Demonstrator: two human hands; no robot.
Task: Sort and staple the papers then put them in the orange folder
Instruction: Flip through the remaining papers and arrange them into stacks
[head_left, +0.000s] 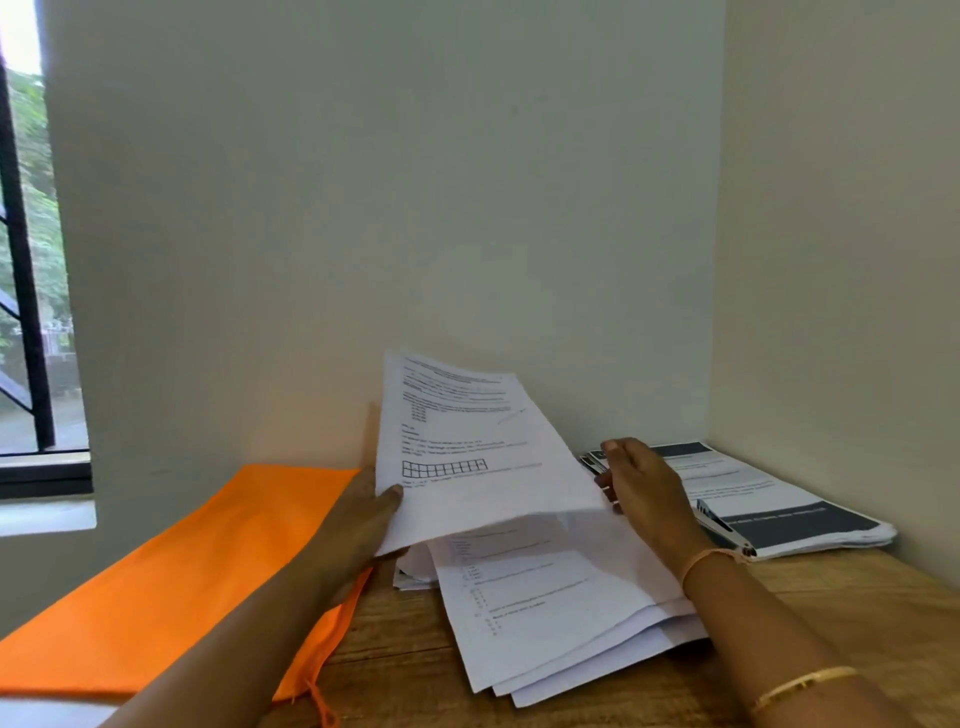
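My left hand (363, 512) grips the lower left edge of a lifted printed sheet (467, 457), which tilts up off a fanned pile of white papers (561, 623) on the wooden table. My right hand (641, 488) touches the sheet's right edge with its fingers bent; whether it grips the sheet I cannot tell. The orange folder (171, 571), a cloth one with a tie string, lies flat to the left, partly under my left forearm. A silver stapler (724, 527) rests on a second stack of papers with dark bands (769, 499) at the right.
The wooden table (405, 670) stands in a room corner, with walls close behind and to the right. A window with a black frame (26, 312) is on the left.
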